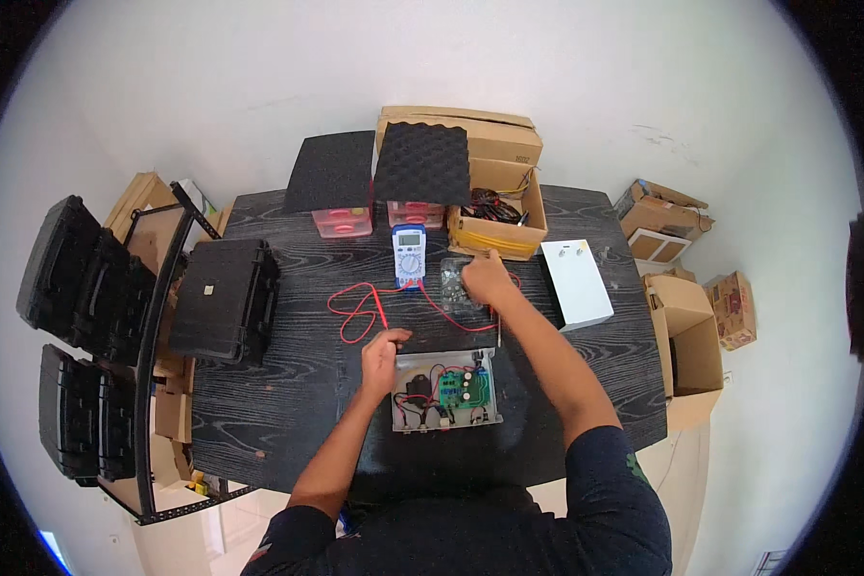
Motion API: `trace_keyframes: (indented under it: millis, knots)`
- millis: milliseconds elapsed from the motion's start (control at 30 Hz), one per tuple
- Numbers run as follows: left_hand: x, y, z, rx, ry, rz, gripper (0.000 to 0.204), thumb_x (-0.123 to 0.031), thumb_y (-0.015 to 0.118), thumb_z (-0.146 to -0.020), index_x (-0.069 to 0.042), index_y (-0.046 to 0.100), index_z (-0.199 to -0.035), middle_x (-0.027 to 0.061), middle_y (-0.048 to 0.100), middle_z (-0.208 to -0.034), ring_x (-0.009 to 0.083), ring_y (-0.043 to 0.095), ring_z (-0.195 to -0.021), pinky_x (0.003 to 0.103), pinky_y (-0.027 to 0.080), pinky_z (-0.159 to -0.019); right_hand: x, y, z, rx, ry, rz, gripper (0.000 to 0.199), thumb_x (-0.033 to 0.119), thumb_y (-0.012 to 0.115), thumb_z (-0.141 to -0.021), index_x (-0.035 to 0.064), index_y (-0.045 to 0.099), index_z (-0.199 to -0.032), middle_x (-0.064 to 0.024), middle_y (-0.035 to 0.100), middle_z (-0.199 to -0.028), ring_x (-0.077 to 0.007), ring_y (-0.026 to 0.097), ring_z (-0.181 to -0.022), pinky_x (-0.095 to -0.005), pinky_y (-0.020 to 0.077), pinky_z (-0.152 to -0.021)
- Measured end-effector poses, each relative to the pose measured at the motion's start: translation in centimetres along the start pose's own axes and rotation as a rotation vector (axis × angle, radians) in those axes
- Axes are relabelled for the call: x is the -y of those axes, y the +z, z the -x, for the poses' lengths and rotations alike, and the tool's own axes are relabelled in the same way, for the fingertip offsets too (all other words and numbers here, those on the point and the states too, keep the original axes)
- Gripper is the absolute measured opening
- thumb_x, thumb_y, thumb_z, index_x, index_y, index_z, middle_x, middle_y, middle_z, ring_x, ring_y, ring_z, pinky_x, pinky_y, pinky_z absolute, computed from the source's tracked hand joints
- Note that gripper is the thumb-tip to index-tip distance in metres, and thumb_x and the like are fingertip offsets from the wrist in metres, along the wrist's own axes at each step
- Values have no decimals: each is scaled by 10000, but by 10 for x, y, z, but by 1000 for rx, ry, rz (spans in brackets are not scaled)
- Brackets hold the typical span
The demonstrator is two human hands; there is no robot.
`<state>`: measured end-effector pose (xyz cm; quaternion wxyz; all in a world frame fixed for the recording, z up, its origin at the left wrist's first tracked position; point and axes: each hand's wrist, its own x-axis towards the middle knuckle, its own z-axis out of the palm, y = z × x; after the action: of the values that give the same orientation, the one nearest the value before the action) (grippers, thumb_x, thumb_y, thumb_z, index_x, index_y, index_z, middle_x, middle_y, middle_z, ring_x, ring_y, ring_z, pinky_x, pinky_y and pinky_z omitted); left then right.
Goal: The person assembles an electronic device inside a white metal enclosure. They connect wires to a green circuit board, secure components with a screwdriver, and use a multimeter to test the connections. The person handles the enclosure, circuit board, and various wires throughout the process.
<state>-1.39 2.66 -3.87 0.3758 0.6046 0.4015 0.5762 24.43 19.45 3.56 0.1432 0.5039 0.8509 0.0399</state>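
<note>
An open grey metal case (400, 398) lies in front of me. Inside it are a green circuit board (477, 388), a black component and red and black wires. My left hand (379, 357) is closed at the case's far left corner; whatever its fingers grip is too small to make out. Farther off, my right hand (490, 280) reaches over a clear container of small parts (454, 285), fingers curled down and their tips hidden. A blue and white multimeter (410, 257) lies left of that container. One red probe (380, 309) rests on the table near my left hand.
Behind the multimeter stand clear-red drawer boxes (344, 223) with black foam sheets (422, 158) on top. An open cardboard box (497, 235) holds cables. A white panel (578, 285) lies at right, a black hard case (223, 300) at left. Shelving (146, 384) borders the table's left.
</note>
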Motion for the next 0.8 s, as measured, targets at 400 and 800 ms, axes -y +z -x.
trace_keyframes:
  millis: [400,800]
  knots:
    - [15,10,-4,98,-10,162,277,-164,580,-1069,35,673,-1238,118,767,-1111,148,709,-1002,315,563,-906,44,-37,73,-565,-297,-923,169,141,743,-854,64,738,-1005,-111,748,-804,-268,733,-720,-393,557,-654]
    - [30,9,-9,128,-101,197,214,-131,611,-1084,30,678,-1207,95,773,-1058,133,722,-977,288,560,-888,98,-38,90,-433,-393,-967,191,199,780,-900,46,747,-1010,-103,715,-898,-237,689,-791,-360,546,-719]
